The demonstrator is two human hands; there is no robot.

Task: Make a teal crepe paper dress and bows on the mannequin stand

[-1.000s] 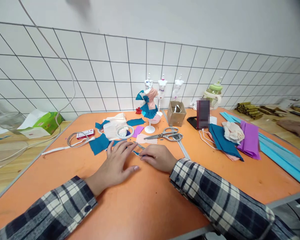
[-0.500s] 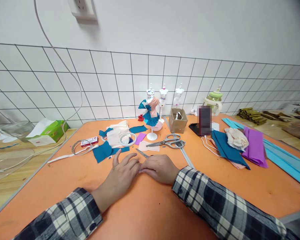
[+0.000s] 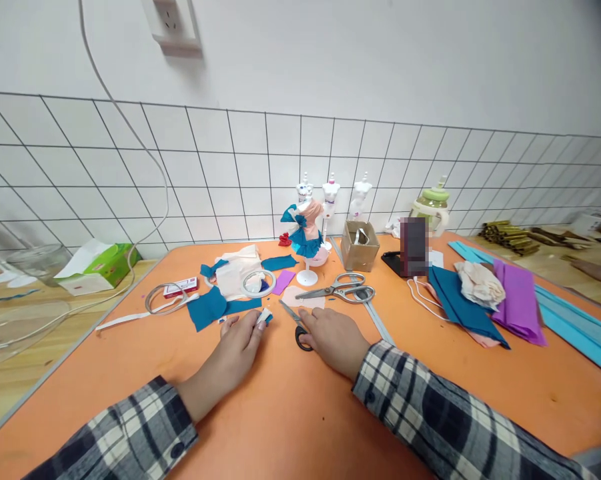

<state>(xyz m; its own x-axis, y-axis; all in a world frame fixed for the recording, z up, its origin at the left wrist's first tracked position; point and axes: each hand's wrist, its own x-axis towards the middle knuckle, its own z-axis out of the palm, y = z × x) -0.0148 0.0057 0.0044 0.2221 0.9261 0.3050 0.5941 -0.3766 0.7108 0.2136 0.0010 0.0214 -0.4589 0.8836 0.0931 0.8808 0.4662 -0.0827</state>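
Observation:
My left hand (image 3: 237, 343) is closed in a pinch on a small white and blue piece (image 3: 265, 316), probably folded fabric, which pokes out past the fingertips. To its right, my right hand (image 3: 333, 337) has its fingers curled over the handle of small black-handled scissors (image 3: 303, 339); part of that handle is hidden beneath them. The blades lie on the table, pointing away to the left. Larger metal scissors (image 3: 337, 288) rest just beyond, over a pale pink cloth piece (image 3: 295, 297). A doll dress form (image 3: 307, 230) in a pink and teal outfit stands behind.
Teal scraps (image 3: 207, 308), a white tape roll (image 3: 259, 284) and a red-white box (image 3: 181, 287) lie left. Toward the back are bare dress forms (image 3: 361, 193), a cardboard box (image 3: 359, 248) and a bottle (image 3: 431, 207). Folded purple fabric (image 3: 517, 303) lies right.
My hands, together before, have moved apart. The left keeps the small piece, now visible. My right hand has let go of it and come onto the small scissors, whose black handle now shows.

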